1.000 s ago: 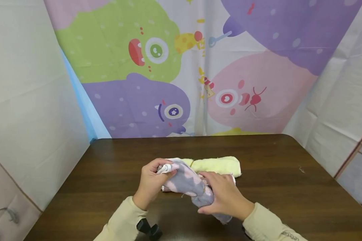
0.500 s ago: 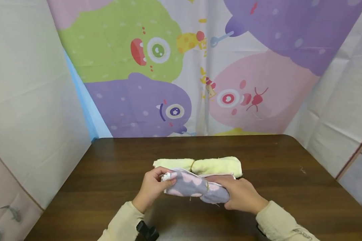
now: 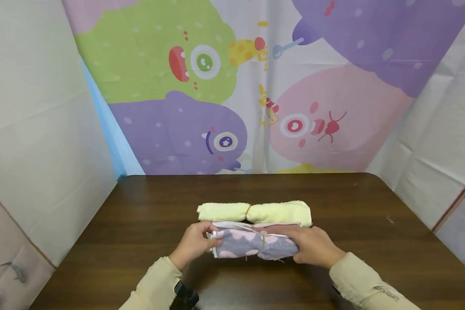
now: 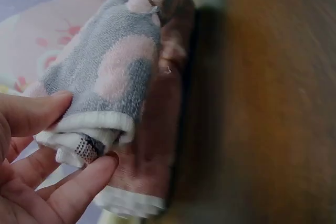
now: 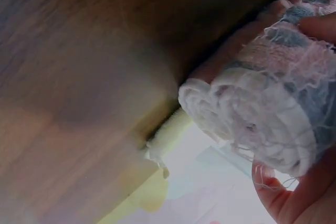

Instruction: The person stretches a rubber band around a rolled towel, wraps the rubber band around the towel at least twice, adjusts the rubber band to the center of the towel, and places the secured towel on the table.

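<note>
Here, item: a rolled grey-and-pink towel (image 3: 253,246), soft, light and springy by the look, held low over the table (image 3: 139,206) before a yellow roll (image 3: 255,212); your left hand (image 3: 193,243) and right hand (image 3: 314,246) clasp its ends, the best hold.

The rolled towel (image 3: 253,246) is soft grey and pink cloth with a fuzzy, matt pile and a white woven edge; loose threads show at its end. The yellow towel roll (image 3: 255,212) behind it is also matt, fluffy cloth. The counter (image 3: 139,224) is dark brown wood with visible grain and a slight sheen. The backdrop (image 3: 255,86) is thin printed fabric, smooth and matt.
</note>
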Demonstrator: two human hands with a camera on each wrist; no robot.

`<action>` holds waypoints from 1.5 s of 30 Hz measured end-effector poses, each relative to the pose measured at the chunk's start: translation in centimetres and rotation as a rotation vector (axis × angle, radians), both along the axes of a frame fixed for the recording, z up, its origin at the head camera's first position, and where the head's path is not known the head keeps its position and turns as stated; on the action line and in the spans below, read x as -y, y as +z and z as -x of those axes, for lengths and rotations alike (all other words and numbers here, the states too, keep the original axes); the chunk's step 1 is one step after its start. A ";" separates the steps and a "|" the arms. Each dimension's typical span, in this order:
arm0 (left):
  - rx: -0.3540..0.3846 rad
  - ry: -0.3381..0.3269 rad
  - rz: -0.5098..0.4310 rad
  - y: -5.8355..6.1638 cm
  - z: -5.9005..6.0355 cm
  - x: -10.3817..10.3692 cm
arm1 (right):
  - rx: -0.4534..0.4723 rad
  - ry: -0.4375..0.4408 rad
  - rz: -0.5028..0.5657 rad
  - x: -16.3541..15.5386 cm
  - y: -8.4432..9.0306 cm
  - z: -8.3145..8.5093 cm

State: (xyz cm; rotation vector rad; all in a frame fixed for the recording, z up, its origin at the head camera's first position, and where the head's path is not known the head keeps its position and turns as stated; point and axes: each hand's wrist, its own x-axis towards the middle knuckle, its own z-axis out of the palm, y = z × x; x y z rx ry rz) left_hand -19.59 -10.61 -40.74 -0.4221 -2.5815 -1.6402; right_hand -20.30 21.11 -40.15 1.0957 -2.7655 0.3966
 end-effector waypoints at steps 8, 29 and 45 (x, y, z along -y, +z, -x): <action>-0.005 -0.079 0.218 -1.2 0.2 0.8 | -0.119 -0.018 -0.173 0.4 -1.3 -0.4; -1.149 0.037 0.852 3.1 -0.6 6.6 | -0.583 -0.199 0.080 -6.0 3.3 -1.4; -0.579 0.149 1.010 1.3 -1.6 11.9 | -0.520 -0.382 -0.180 -11.3 1.1 -2.8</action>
